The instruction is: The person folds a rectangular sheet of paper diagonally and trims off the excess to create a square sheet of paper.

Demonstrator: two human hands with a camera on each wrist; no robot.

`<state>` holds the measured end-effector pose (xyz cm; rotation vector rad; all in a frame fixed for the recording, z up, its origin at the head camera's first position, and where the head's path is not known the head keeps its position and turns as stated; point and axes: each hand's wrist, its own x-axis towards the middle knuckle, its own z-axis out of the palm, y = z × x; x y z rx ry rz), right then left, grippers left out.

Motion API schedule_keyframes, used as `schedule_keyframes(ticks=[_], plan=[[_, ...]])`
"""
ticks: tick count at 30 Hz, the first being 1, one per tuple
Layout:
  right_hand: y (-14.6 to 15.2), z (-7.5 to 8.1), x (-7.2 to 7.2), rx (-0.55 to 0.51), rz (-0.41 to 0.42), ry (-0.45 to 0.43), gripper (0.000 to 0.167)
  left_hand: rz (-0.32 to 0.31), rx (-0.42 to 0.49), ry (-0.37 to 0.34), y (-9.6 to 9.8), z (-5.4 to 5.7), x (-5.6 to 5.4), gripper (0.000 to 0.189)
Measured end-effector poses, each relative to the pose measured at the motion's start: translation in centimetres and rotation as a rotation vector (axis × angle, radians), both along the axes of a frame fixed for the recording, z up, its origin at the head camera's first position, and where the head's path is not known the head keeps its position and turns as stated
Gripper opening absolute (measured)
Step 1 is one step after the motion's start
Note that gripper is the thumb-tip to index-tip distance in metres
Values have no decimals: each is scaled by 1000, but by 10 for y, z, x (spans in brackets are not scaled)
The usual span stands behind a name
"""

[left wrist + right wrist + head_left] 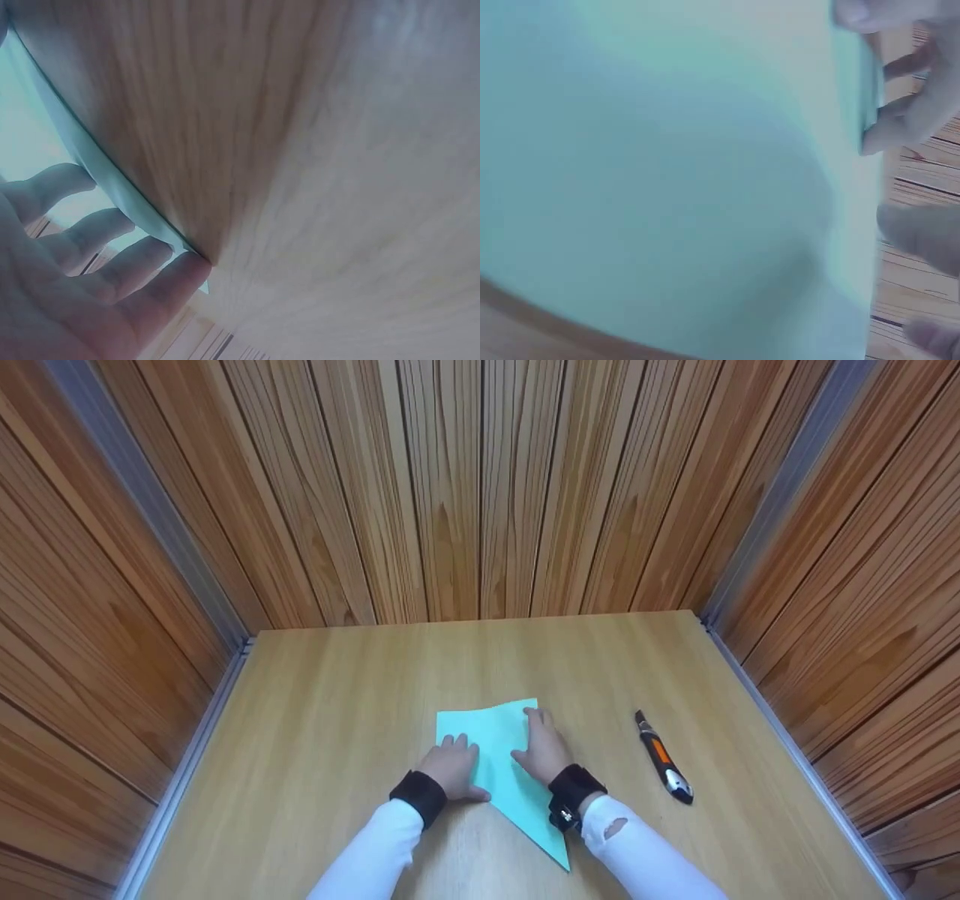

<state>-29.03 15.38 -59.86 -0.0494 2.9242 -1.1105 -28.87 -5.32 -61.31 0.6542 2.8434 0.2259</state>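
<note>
A turquoise sheet of paper (499, 780) lies on the wooden table, a slanted edge along its lower left side and a pointed corner toward the person. My left hand (450, 769) rests on its left part, fingers spread and pointing away. In the left wrist view, the fingertips (154, 251) are at the paper's edge, where it shows as a folded layer. My right hand (546, 746) lies on the right edge, thumb out toward the middle and fingers extended near the upper right corner. The right wrist view is mostly filled by the pale paper surface (652, 180).
A black and orange utility knife (664, 757) lies on the table (322, 720) to the right of the right hand. Wood-panelled walls (450, 495) stand at the back and both sides, with metal rails (795, 750) along the table's side edges.
</note>
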Motion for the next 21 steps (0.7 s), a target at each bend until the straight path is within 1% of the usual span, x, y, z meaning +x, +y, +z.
schedule_keyframes(ticks=[2, 4, 6, 9, 11, 14, 15, 18, 19, 21], plan=[[1, 2, 0, -39, -24, 5, 86, -4, 0, 4, 0, 2, 1, 91], [5, 4, -2, -92, -48, -42, 86, -11, 0, 10, -1, 2, 1, 91], [10, 4, -4, -158, -67, -104, 75, -14, 2, 17, -2, 1, 0, 91], [19, 1, -5, -244, -68, -187, 51, -16, 7, 23, -3, 0, 0, 90], [24, -2, -6, -269, -72, -229, 38, -14, 16, 25, -4, 0, 0, 89], [31, -6, -6, -278, -72, -288, 25, -9, 42, 8, -5, -1, -1, 88], [32, -6, -6, -283, -75, -302, 22, -3, 60, -2, -6, -1, -1, 88], [37, -5, -5, -305, -50, -301, 16, 32, 137, -31, -8, -4, -1, 89], [38, -4, -5, -313, -43, -292, 16, 50, 170, -30, -10, -5, -2, 89], [40, -1, -4, -330, -30, -282, 16, 113, 260, -29, -13, -7, -4, 90]])
